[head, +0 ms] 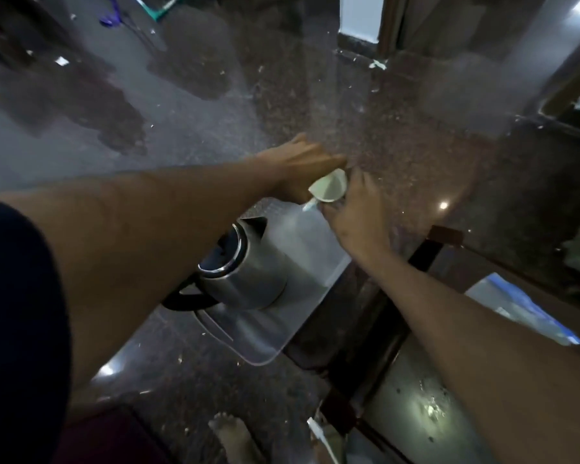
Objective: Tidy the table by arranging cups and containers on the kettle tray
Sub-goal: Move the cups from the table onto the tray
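A steel kettle (248, 266) with a black handle stands on a clear plastic tray (265, 343) near the table's edge. At the tray's far end a small white cup (330, 190) is tilted on its side, mouth toward me. My right hand (355, 216) grips the cup from the right. My left hand (302, 165) reaches over the kettle and lies flat just left of and behind the cup, touching it or nearly so; whether it holds anything is hidden.
The tabletop (399, 155) is dark speckled stone with crumbs and glare. A wooden frame edge (426, 249) runs along the right, with a lower shelf holding a blue-and-white packet (523, 313). My bare foot (231, 437) shows on the floor below.
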The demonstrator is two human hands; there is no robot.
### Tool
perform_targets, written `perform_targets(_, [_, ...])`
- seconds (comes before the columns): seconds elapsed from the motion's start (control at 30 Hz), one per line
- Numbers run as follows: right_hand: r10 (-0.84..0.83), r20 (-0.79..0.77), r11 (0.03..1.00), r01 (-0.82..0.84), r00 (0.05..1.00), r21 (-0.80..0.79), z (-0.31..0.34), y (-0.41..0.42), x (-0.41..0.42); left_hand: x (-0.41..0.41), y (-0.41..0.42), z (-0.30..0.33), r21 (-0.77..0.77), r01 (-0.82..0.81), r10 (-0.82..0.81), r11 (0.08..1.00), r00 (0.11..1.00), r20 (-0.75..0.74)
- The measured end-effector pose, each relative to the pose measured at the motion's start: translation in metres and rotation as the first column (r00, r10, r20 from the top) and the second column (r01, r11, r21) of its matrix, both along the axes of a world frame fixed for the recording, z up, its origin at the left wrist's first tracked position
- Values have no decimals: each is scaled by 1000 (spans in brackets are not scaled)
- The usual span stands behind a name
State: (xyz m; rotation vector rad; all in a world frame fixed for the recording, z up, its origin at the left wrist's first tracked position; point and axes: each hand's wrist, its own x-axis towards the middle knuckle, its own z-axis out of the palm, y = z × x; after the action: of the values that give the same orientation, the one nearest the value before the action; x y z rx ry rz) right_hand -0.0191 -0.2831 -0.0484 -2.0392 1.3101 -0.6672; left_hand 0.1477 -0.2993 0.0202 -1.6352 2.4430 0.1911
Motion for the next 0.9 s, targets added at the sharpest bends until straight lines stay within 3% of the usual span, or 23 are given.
perform_targets(0.17, [41, -62, 999, -40, 997, 32, -35, 15, 60, 50, 14, -30, 198, -70, 79, 978, 996, -37])
perform_targets(0.4, [62, -119, 995, -51, 991, 90, -78, 25, 84, 66, 19, -76, 306, -89, 139, 948, 979, -147])
perform_targets(0.57, [117, -193, 986, -91, 974, 141, -82, 27, 80, 60, 13, -96, 393, -234, 240, 889, 970, 34])
perform_targets(0.67, [119, -213, 986, -90, 970, 142, -70, 27, 75, 57, 11, -94, 377, -294, 278, 878, 956, 97])
perform_targets(0.8, [129, -332, 979, -173, 934, -107, -54, 37, 38, 56, 13, -78, 256, -336, 315, 906, 941, 121])
perform_targets(0.9, [103, -347, 971, -170, 932, -169, -42, 40, -7, 49, 10, -57, 141, -359, 350, 922, 933, 87])
